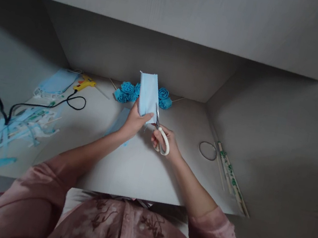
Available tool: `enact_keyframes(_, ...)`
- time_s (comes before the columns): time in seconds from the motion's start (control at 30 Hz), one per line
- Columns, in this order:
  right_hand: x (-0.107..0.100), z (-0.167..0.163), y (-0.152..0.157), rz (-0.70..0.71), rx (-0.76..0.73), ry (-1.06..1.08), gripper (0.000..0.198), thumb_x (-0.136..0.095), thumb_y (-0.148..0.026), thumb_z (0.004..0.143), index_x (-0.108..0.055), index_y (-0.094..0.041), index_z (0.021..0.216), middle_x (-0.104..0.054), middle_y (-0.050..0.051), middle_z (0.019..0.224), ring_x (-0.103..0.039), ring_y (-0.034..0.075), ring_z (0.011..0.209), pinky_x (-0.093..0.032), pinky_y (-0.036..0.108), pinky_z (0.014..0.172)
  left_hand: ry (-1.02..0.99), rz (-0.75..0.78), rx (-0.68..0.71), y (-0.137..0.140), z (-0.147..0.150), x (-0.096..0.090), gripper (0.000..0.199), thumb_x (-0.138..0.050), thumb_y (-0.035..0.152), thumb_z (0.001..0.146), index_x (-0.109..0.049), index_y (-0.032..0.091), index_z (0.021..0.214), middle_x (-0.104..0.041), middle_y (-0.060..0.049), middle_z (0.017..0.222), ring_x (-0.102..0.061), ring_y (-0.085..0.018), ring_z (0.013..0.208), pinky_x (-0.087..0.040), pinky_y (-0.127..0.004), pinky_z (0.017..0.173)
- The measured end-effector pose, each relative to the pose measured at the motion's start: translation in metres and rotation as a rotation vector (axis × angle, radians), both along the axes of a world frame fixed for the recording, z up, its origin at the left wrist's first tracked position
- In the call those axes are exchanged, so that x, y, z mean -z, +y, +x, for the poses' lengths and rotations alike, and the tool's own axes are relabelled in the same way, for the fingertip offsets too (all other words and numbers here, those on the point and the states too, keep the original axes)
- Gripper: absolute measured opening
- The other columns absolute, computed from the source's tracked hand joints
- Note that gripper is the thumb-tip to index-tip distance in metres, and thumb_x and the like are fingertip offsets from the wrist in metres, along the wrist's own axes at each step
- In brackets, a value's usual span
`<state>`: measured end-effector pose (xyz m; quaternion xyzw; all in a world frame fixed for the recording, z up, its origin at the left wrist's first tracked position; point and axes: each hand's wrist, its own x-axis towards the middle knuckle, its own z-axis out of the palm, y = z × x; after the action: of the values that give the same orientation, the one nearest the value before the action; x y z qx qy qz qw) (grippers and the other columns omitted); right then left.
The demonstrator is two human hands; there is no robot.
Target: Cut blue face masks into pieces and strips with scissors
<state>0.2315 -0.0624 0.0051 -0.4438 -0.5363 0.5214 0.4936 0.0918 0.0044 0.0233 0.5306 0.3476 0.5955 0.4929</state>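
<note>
My left hand (136,120) grips a light blue disposable face mask (149,92) near its lower end, holding it raised above the table. In my right hand (165,140) is a pair of scissors (163,141) with white handles. Its blades lie along the mask's right edge, close to the lower corner. Under my left forearm another flat light blue piece (119,121) rests on the table, partly hidden. Blue rolled flowers (127,87) on thin sticks lie behind the mask, which covers the middle of the group.
At the left are a stack of blue masks (57,81), a yellow glue gun (85,83) with a black cord (35,105), and a heap of cut strips (5,137). On the right lie a ring (207,150) and several sticks (233,179). Walls (146,53) enclose the white table (137,172).
</note>
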Motion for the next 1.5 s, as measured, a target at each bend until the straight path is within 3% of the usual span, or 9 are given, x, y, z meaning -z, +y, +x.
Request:
enact_keyframes(0.27, -0.003, -0.002, -0.001, -0.029, -0.008, 0.004, 0.046, -0.068, -0.061, 0.073, -0.06, -0.017, 0.085, -0.054, -0.004, 0.058, -0.044, 0.006, 0.041, -0.035, 0.02, 0.037, -0.027, -0.007, 0.003, 0.002, -0.004, -0.003, 0.057, -0.071, 0.031, 0.07, -0.048, 0.02, 0.121, -0.061, -0.008, 0.117, -0.061, -0.023, 0.106, -0.05, -0.04, 0.094)
enact_keyframes(0.57, -0.006, 0.0, 0.001, 0.041, -0.074, -0.048, 0.052, -0.064, -0.068, 0.071, -0.054, -0.018, 0.079, -0.057, -0.001, 0.065, -0.049, 0.008, 0.047, -0.037, 0.021, 0.04, -0.017, -0.015, -0.041, 0.001, -0.005, -0.009, 0.061, -0.073, 0.025, 0.067, -0.048, 0.019, 0.123, -0.062, -0.008, 0.117, -0.061, -0.024, 0.108, -0.05, -0.039, 0.095)
enact_keyframes(0.97, 0.003, 0.002, 0.005, 0.048, -0.095, -0.056, 0.055, -0.063, -0.068, 0.073, -0.058, -0.018, 0.096, -0.056, -0.002, 0.067, -0.048, 0.009, 0.048, -0.036, 0.021, 0.04, -0.041, -0.015, -0.062, 0.002, -0.006, -0.008, 0.059, -0.071, 0.023, 0.069, -0.047, 0.02, 0.123, -0.062, -0.008, 0.118, -0.062, -0.024, 0.107, -0.051, -0.038, 0.094)
enact_keyframes(1.3, -0.003, 0.001, 0.001, 0.078, -0.073, -0.103, 0.05, -0.06, -0.068, 0.075, -0.054, -0.019, 0.082, -0.055, -0.001, 0.067, -0.049, 0.009, 0.052, -0.038, 0.022, 0.043, -0.011, 0.017, -0.03, -0.002, 0.0, -0.002, 0.06, -0.072, 0.023, 0.066, -0.047, 0.02, 0.121, -0.062, -0.007, 0.117, -0.061, -0.023, 0.106, -0.05, -0.04, 0.095)
enact_keyframes(1.5, -0.004, 0.0, 0.001, 0.058, -0.048, -0.096, 0.053, -0.061, -0.071, 0.073, -0.055, -0.019, 0.085, -0.054, -0.002, 0.067, -0.048, 0.009, 0.051, -0.038, 0.022, 0.043, 0.026, 0.03, -0.037, -0.004, 0.001, -0.001, 0.061, -0.071, 0.023, 0.068, -0.047, 0.019, 0.123, -0.061, -0.008, 0.12, -0.059, -0.024, 0.11, -0.048, -0.04, 0.098)
